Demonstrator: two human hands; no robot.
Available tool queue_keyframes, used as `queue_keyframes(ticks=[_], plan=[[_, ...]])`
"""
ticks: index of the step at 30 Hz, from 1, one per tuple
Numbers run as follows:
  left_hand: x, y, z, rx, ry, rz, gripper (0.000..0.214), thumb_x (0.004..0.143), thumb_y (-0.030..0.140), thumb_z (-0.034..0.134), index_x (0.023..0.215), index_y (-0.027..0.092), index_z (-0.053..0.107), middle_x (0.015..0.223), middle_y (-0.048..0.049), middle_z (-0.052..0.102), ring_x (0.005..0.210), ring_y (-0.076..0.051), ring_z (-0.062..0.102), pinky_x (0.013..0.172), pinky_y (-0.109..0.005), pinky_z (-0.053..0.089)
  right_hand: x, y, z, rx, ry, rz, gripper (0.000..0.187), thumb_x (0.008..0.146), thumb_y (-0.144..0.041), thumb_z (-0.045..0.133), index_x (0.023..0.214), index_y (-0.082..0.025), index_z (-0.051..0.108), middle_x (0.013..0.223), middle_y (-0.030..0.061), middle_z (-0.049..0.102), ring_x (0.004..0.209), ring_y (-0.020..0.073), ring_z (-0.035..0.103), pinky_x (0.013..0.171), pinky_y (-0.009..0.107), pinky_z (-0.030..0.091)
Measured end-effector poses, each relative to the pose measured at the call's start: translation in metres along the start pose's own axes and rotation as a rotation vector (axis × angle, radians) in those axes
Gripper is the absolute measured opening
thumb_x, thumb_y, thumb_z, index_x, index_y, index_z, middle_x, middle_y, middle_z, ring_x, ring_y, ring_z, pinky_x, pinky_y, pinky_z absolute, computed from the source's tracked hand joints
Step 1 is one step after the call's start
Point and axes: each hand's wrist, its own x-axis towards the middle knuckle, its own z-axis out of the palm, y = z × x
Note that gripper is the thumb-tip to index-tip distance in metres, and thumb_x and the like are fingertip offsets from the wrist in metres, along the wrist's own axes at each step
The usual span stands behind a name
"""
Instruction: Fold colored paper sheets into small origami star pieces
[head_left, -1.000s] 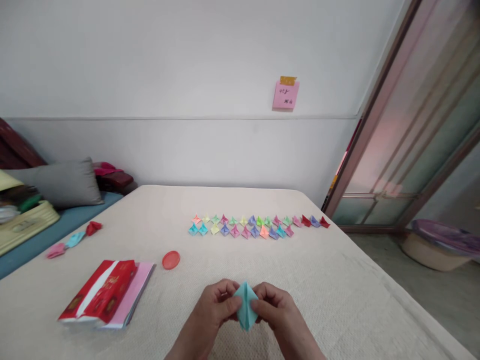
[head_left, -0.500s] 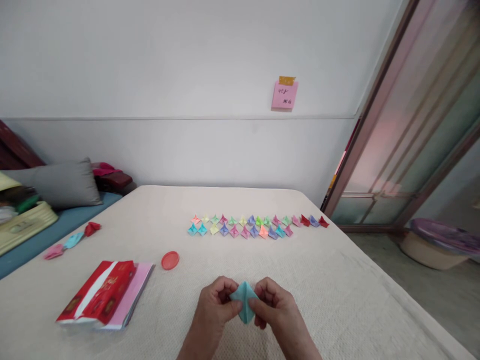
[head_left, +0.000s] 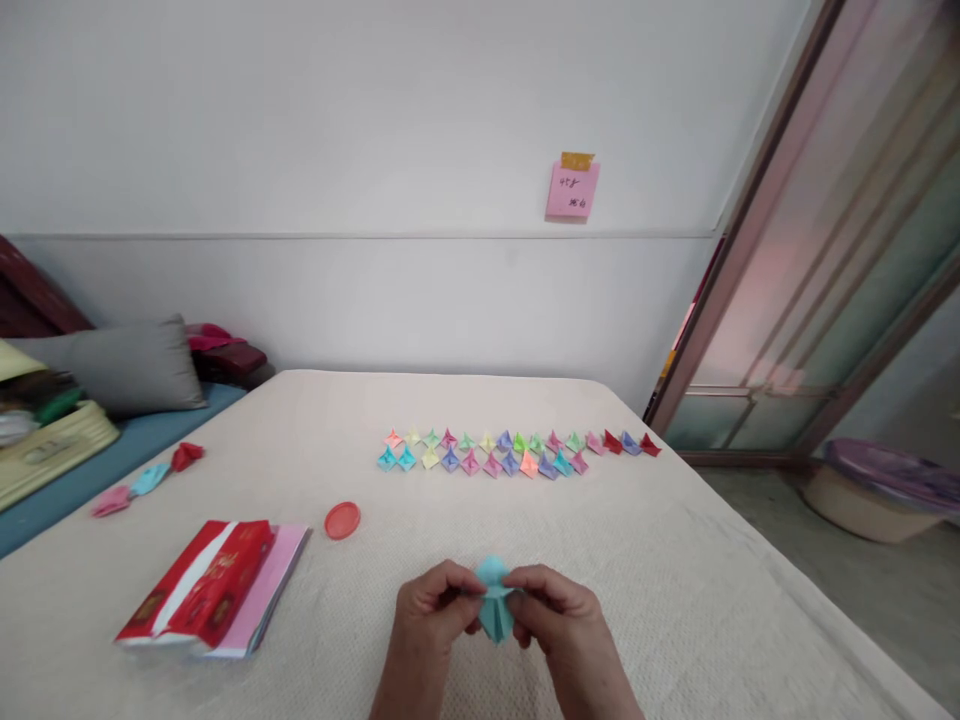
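Carefully, the left hand point(head_left: 431, 612) and right hand point(head_left: 561, 622) grip a folded light-blue origami paper point(head_left: 495, 612) between their fingertips, above a pale quilted bed cover point(head_left: 675, 600); a loosened pinch could let its folds spring open.

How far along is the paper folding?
Done: two rows of folded paper pieces lie on the cream cover. In hand: the left hand and right hand pinch a light blue folded piece. Left: three loose folded pieces sit apart, and pink paper lies under a red packet.
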Motion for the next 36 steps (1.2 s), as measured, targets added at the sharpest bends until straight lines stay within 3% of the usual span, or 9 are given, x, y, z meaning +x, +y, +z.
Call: queue_keyframes(ticks=[6,10,13,19,26,29,32,36], plan=[[-0.001,0.006,-0.005,0.041,-0.07,0.105,0.016,0.069,0.008,0.059,0.061,0.018,0.068,0.058,0.002,0.057,0.058,-0.013,0.051,0.059,-0.025,0.039,0.0,-0.001,-0.004,0.041,-0.064,-0.073,0.012,0.06,-0.01,0.066,0.055,-0.019,0.072,0.056,-0.0016,0.058,0.05,0.0125,0.053,0.048,0.025,0.039],[-0.004,0.011,-0.003,0.125,-0.092,0.093,0.014,0.073,0.01,0.055,0.066,0.017,0.065,0.061,0.0005,0.057,0.062,-0.014,0.051,0.061,-0.025,0.039,0.0,0.002,-0.006,-0.029,-0.041,-0.111,0.015,0.061,-0.009,0.064,0.055,-0.021,0.072,0.057,-0.001,0.058,0.051,0.0132,0.054,0.049,0.026,0.039],[-0.003,0.005,0.001,0.041,-0.066,0.055,0.006,0.071,0.018,0.063,0.07,0.018,0.057,0.059,0.0034,0.054,0.056,-0.011,0.047,0.055,-0.023,0.036,-0.002,0.0,-0.004,-0.113,-0.027,-0.175,0.017,0.063,-0.009,0.062,0.056,-0.022,0.072,0.057,-0.0007,0.057,0.053,0.0137,0.053,0.052,0.026,0.04],[0.005,-0.013,0.006,-0.182,-0.053,0.007,0.036,0.061,0.024,0.075,0.086,0.021,0.048,0.065,0.0036,0.061,0.056,-0.012,0.052,0.054,-0.023,0.038,-0.006,-0.008,0.001,-0.227,-0.011,-0.224,0.019,0.065,-0.012,0.06,0.054,-0.023,0.07,0.057,-0.0003,0.056,0.055,0.0145,0.05,0.054,0.028,0.038],[0.003,-0.007,0.008,-0.162,0.021,-0.041,0.035,0.059,0.019,0.076,0.085,0.019,0.053,0.062,0.0034,0.065,0.055,-0.011,0.053,0.054,-0.022,0.04,-0.002,-0.002,-0.001,-0.233,-0.048,-0.189,0.017,0.063,-0.011,0.055,0.052,-0.02,0.064,0.062,0.0016,0.059,0.06,0.016,0.051,0.058,0.028,0.038],[0.0,-0.003,0.011,-0.133,0.067,-0.012,0.035,0.06,0.022,0.076,0.087,0.019,0.054,0.066,0.0012,0.068,0.058,-0.012,0.056,0.056,-0.023,0.041,0.0,-0.002,0.0,-0.068,-0.023,-0.078,0.011,0.06,-0.012,0.058,0.066,-0.021,0.06,0.067,0.0002,0.061,0.061,0.0158,0.052,0.057,0.026,0.039],[-0.003,0.002,0.012,-0.099,0.08,0.007,0.036,0.061,0.024,0.077,0.089,0.02,0.054,0.069,0.0005,0.069,0.061,-0.014,0.057,0.058,-0.024,0.041,0.002,-0.002,0.002,-0.018,-0.03,0.025,0.026,0.055,-0.014,0.067,0.079,-0.02,0.06,0.073,0.0008,0.063,0.062,0.0154,0.052,0.053,0.024,0.036],[-0.007,0.004,0.013,0.021,0.072,0.004,0.031,0.068,0.025,0.072,0.093,0.02,0.054,0.072,-0.0001,0.068,0.064,-0.015,0.057,0.06,-0.024,0.04,0.004,0.001,0.0,-0.12,-0.088,0.043,0.018,0.061,-0.032,0.073,0.069,-0.017,0.065,0.056,-0.0015,0.055,0.054,0.0125,0.044,0.052,0.024,0.03]])
